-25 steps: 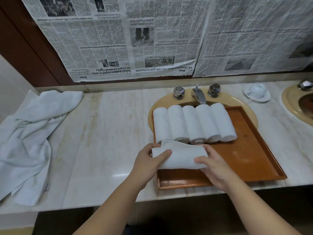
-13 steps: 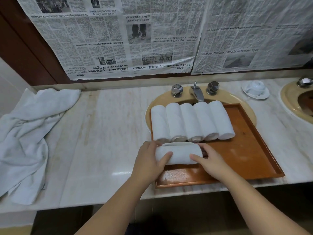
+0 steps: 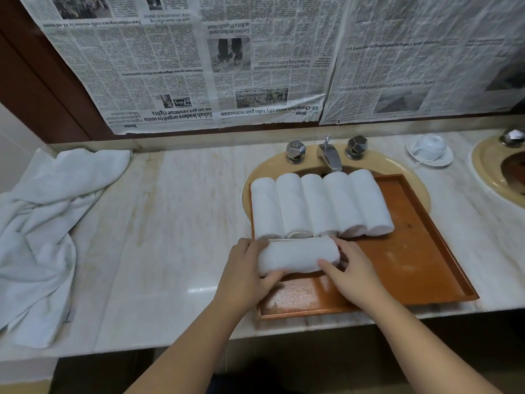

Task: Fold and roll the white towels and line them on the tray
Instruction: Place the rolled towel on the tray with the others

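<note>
A brown wooden tray lies over a sink on the marble counter. Several rolled white towels stand side by side along its far edge. A further rolled white towel lies crosswise on the tray just in front of them. My left hand grips its left end, thumb under the front. My right hand grips its right end, thumb on the front of the roll.
A heap of unfolded white towels covers the counter's left end. A tap with two knobs stands behind the tray. An upturned white cup on a saucer sits at the back right, beside a second sink. Newspaper covers the wall.
The loosely wrapped towel has been rolled tight and moved away from me, up against the row. Both hands moved with it, staying on its ends.
</note>
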{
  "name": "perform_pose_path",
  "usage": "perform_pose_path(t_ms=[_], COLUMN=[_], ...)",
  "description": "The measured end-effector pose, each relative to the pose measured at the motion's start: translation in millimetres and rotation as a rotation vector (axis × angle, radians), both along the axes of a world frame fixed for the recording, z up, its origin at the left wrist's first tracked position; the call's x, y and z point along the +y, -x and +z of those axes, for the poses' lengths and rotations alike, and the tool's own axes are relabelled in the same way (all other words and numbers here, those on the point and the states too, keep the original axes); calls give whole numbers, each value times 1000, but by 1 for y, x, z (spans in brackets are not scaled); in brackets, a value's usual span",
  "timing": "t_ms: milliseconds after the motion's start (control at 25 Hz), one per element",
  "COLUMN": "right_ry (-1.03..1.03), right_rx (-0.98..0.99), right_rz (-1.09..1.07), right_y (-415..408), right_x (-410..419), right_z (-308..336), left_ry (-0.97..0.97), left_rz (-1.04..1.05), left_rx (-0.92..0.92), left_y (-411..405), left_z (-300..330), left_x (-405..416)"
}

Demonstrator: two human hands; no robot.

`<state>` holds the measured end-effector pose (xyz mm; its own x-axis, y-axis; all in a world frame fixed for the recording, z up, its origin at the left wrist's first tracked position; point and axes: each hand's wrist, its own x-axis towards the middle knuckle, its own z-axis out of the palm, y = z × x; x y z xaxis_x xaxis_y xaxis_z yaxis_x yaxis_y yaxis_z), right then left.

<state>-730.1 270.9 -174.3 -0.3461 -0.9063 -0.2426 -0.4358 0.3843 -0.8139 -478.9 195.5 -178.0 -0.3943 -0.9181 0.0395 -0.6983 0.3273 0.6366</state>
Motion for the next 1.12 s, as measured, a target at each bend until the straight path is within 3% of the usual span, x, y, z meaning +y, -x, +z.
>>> perform_pose_path(t_ms=[160,480,680,920,1120], right_ry=[20,-15,-61,-69,-94], right_rx=[-80,-24,9,66,46], right_rz=[-81,-182,-157,-181,-165], right_y=[-3,-6,-5,-11,-11], right_x=[-2,-13,-19,-16,-15], right_z=[3,9,15,15,19], left_ry=[33,-262,-256,-315,-302], left_rz=[-66,283,322,524,490], left_rx=[-38,236,273,332,303], left_y=[-9,4,10,20,17], left_z=[-3,9,17,22,23], left_x=[-6,-4,-2,12,6])
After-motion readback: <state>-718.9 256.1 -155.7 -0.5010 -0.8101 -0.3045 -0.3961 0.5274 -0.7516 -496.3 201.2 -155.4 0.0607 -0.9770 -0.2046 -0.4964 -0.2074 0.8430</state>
